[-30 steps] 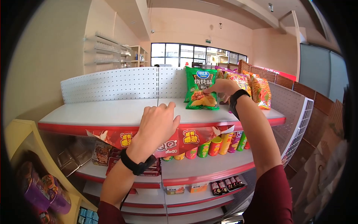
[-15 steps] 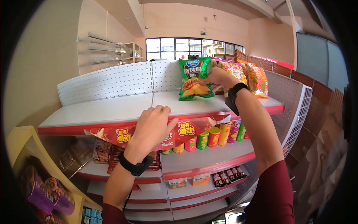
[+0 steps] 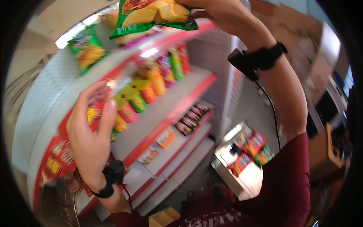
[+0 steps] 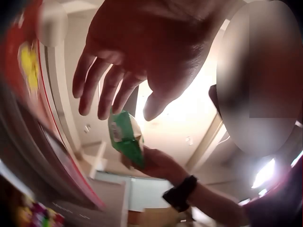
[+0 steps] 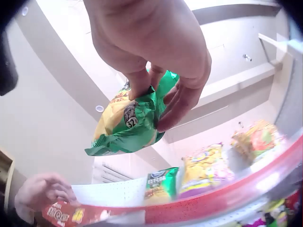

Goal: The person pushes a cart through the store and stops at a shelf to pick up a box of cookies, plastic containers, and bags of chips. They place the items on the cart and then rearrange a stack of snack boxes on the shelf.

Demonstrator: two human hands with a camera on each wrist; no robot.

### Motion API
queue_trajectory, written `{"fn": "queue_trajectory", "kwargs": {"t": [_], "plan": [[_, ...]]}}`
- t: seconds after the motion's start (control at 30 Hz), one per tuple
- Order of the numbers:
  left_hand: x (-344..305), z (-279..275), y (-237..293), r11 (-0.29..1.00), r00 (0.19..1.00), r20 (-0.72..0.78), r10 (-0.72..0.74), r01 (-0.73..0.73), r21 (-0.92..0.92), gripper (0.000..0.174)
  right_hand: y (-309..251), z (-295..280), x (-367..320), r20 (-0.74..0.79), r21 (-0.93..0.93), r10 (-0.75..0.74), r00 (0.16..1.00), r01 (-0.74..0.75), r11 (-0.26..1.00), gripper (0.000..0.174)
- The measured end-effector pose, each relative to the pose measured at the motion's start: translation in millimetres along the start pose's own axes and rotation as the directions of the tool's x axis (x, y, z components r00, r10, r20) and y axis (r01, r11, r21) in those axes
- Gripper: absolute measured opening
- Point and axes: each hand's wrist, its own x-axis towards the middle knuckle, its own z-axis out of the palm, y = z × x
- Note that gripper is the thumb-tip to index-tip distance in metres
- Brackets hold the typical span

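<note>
My right hand (image 3: 230, 17) grips a green bag of potato chips (image 3: 151, 17) by its side, high in front of the shelf unit. The right wrist view shows the thumb and fingers pinching the crinkled bag (image 5: 125, 125), held in the air above shelf level. A second green chip bag (image 3: 89, 51) stands on the top shelf, with yellow and purple snack bags (image 5: 206, 168) beside it. My left hand (image 3: 89, 132) hovers before the red shelf edge, fingers loosely extended and nothing in them. Its open palm (image 4: 156, 52) fills the top of the left wrist view.
Chip canisters (image 3: 155, 79) line the shelf below. Small dark packs (image 3: 191, 119) and boxes sit lower down. On the floor at right stands a white bin (image 3: 251, 181) holding several snack bags (image 3: 255, 143). A cable (image 3: 274, 113) hangs from the right wrist.
The right hand has lifted the front green chip bag off the top shelf, uncovering another behind it. The head view has tilted and swung toward the floor at right. The left hand remains unoccupied.
</note>
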Motion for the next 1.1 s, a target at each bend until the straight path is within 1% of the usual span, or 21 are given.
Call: {"fn": "queue_trajectory", "kwargs": {"t": [0.03, 0.07, 0.1, 0.13, 0.17, 0.2, 0.27, 0.3, 0.33, 0.4, 0.47, 0.5, 0.53, 0.6, 0.63, 0.7, 0.73, 0.8, 0.87, 0.93, 1.1], "plan": [[-12, 25, 5, 0.976, 0.996, 0.090, 0.027, -0.007, -0.216, 0.037, 12, -12, -42, -0.085, -0.010, 0.065, 0.994, -0.066, 0.998, 0.054], [-26, 56, 5, 0.935, 0.979, 0.185, 0.084, -0.013, -0.353, 0.039, 38, 0, -93, -0.375, -0.161, -0.039, 0.926, -0.023, 0.987, 0.028], [-43, 90, 6, 0.920, 0.949, 0.292, 0.117, 0.007, -0.391, 0.041, 59, -18, -137, -0.335, -0.401, -0.012, 0.942, -0.131, 0.907, 0.030], [-62, 130, 3, 0.900, 0.911, 0.385, 0.148, 0.037, -0.434, 0.041, 81, -19, -186, -0.389, -0.300, 0.006, 0.921, -0.133, 0.945, 0.026], [-83, 174, -4, 0.871, 0.864, 0.472, 0.174, 0.089, -0.484, 0.039, 104, -21, -238, -0.465, -0.339, 0.069, 0.883, -0.250, 0.907, 0.021], [-113, 222, -17, 0.874, 0.808, 0.567, 0.157, 0.153, -0.460, 0.037, 131, -15, -291, -0.588, -0.162, 0.169, 0.791, -0.320, 0.933, 0.017], [-189, 309, -44, 0.880, 0.629, 0.764, 0.146, 0.269, -0.390, 0.038, 193, -3, -409, -0.763, 0.046, 0.370, 0.530, -0.527, 0.849, 0.015], [-228, 347, -49, 0.854, 0.477, 0.873, 0.103, 0.408, -0.324, 0.040, 225, 6, -473, -0.827, 0.062, 0.398, 0.398, -0.639, 0.767, 0.014], [-267, 378, -52, 0.820, 0.302, 0.951, 0.071, 0.525, -0.228, 0.041, 256, 18, -540, -0.867, -0.053, 0.367, 0.338, -0.794, 0.606, 0.019], [-344, 428, -55, 0.843, 0.204, 0.965, 0.163, 0.479, -0.244, 0.044, 294, 63, -626, -0.877, 0.144, 0.462, 0.130, -0.846, 0.513, 0.024], [-396, 459, -43, 0.867, 0.194, 0.967, 0.162, 0.439, -0.234, 0.046, 307, 100, -670, -0.814, 0.321, 0.581, 0.012, -0.825, 0.466, 0.024], [-407, 468, -32, 0.893, 0.126, 0.981, 0.145, 0.410, -0.185, 0.049, 316, 115, -690, -0.792, 0.383, 0.609, -0.036, -0.806, 0.451, 0.023], [-427, 482, -28, 0.912, 0.121, 0.980, 0.156, 0.363, -0.190, 0.056, 327, 125, -709, -0.768, 0.440, 0.636, -0.077, -0.784, 0.437, 0.023], [-433, 492, -1, 0.943, 0.092, 0.994, 0.059, 0.320, -0.086, 0.069, 351, 142, -740, -0.683, 0.604, 0.715, -0.150, -0.666, 0.438, 0.021], [-435, 499, 10, 0.946, 0.074, 0.996, 0.055, 0.315, -0.075, 0.069, 358, 149, -751, -0.671, 0.608, 0.725, -0.152, -0.672, 0.422, 0.022], [-442, 517, 27, 0.963, 0.182, 0.971, 0.156, 0.192, -0.191, 0.080, 386, 160, -775, -0.648, 0.636, 0.747, -0.148, -0.645, 0.423, 0.020], [-449, 519, 33, 0.966, 0.155, 0.976, 0.150, 0.187, -0.178, 0.080, 395, 171, -784, -0.630, 0.658, 0.759, -0.166, -0.634, 0.407, 0.020], [-458, 534, 49, 0.988, 0.217, 0.964, 0.153, 0.003, -0.157, 0.086, 408, 174, -789, -0.637, 0.607, 0.759, -0.139, -0.697, 0.382, 0.016], [-467, 548, 55, 0.992, 0.163, 0.979, 0.125, -0.003, -0.127, 0.089, 417, 180, -794, -0.606, 0.609, 0.780, -0.152, -0.720, 0.333, 0.015], [-465, 551, 62, 0.986, 0.131, 0.986, 0.104, -0.144, -0.084, 0.091, 425, 185, -798, -0.598, 0.610, 0.786, -0.158, -0.725, 0.318, 0.015], [-479, 561, 42, 0.981, 0.127, 0.986, 0.106, -0.175, -0.083, 0.093, 426, 180, -799, -0.515, 0.597, 0.848, -0.124, -0.762, 0.252, 0.017]]}}
